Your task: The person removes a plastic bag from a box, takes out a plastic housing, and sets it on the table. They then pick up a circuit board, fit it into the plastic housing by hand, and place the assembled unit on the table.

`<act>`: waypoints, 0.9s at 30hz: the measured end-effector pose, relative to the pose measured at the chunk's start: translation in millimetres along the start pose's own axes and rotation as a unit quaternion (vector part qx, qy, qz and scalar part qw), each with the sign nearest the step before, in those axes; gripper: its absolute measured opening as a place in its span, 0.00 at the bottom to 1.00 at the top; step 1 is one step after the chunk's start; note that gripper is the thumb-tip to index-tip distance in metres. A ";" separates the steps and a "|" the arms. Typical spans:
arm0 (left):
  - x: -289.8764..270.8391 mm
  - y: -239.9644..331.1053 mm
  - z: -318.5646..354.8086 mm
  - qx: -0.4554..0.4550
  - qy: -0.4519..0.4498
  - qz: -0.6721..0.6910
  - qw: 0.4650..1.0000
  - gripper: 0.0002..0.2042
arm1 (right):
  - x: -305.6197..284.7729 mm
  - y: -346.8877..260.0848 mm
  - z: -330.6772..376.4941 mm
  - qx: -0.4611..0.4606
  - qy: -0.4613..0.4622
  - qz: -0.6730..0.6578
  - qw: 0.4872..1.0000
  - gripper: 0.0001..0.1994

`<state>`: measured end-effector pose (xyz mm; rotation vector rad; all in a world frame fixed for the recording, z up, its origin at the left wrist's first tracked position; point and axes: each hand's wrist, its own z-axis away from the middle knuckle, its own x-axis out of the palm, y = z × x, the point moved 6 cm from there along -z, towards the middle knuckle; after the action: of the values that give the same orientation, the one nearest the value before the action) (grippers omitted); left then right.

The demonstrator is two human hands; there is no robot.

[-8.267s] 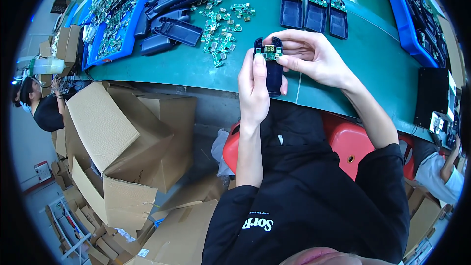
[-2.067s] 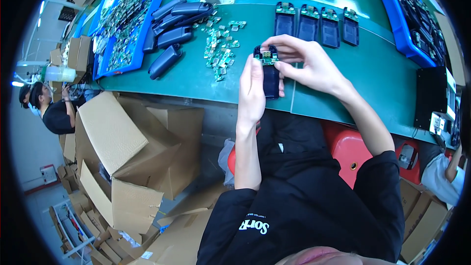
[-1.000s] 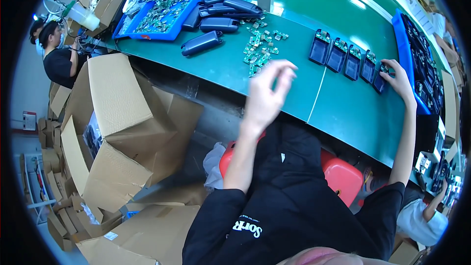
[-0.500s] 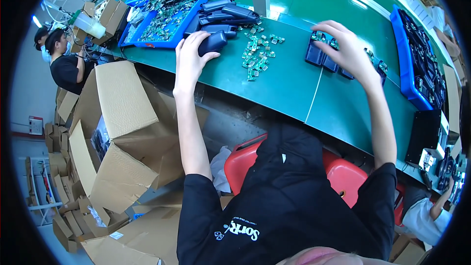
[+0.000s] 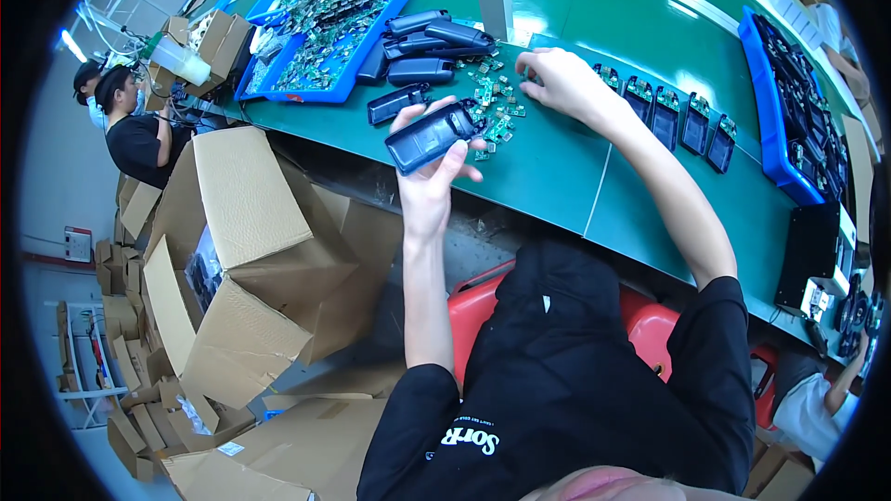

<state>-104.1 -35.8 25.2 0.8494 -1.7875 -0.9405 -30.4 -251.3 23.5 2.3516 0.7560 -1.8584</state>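
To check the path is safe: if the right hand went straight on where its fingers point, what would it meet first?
Probably the loose green circuit boards on the table, left of the right hand; height is unclear, so it might pass over them.

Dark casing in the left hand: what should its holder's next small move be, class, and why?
Probably the right hand should pick up one of the loose green boards: it is close beside them. The left hand holds the dark casing hollow side up, no green board visible inside, while the casings in the row show boards at one end.
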 end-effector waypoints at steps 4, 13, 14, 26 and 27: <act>19.7 -11.7 11.0 -0.060 -0.046 0.113 0.991 0.27 | -15.2 9.8 9.9 0.036 0.047 -0.072 0.996 0.12; 46.1 -43.5 24.5 -0.148 -0.068 0.367 0.916 0.25 | -45.3 -5.3 55.7 0.174 0.024 -0.335 0.926 0.09; 48.8 -45.8 25.5 -0.150 -0.058 0.347 0.924 0.26 | -46.3 -6.3 60.4 0.162 0.017 -0.328 0.930 0.09; 78.1 -78.6 34.1 -0.154 -0.040 0.139 0.978 0.27 | -64.1 -20.1 120.0 0.132 0.119 -0.455 0.872 0.11; 81.1 -80.8 35.6 -0.160 -0.039 0.142 0.976 0.26 | -68.4 -21.2 123.3 0.111 0.145 -0.450 0.874 0.10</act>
<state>-152.7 -134.2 -22.9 0.3476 -1.7050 -1.0450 -161.0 -297.0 58.2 2.7011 2.0634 -1.9020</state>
